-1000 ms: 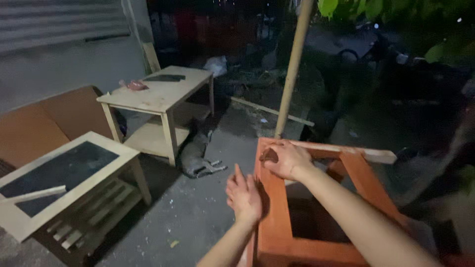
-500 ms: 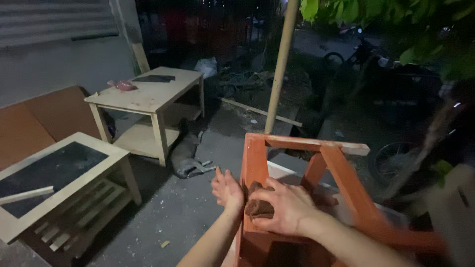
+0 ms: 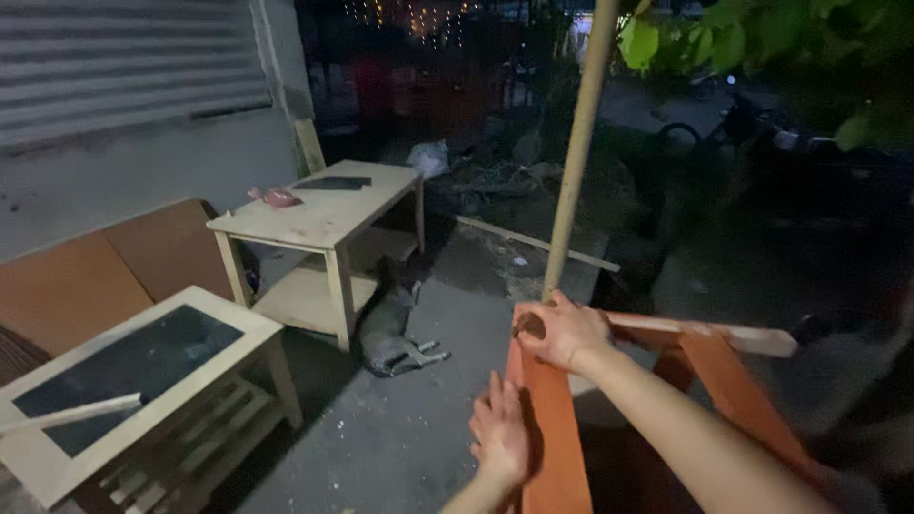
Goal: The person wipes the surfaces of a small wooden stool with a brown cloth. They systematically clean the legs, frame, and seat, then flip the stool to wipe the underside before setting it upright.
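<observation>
outdoors, concrete ground (image 3: 419, 438), right hand (image 3: 564, 333) gripping orange frame (image 3: 552, 428) corner, left hand (image 3: 500, 436) open flat against it

A pale wooden table (image 3: 328, 214) stood by the grey wall (image 3: 114, 181), a pink object (image 3: 277, 197) and dark slab (image 3: 333, 183) on top. A cat (image 3: 390, 333) lay beside its leg. Nearer, a glass-topped table (image 3: 133, 371). A bamboo pole (image 3: 576, 152) stood upright.
</observation>
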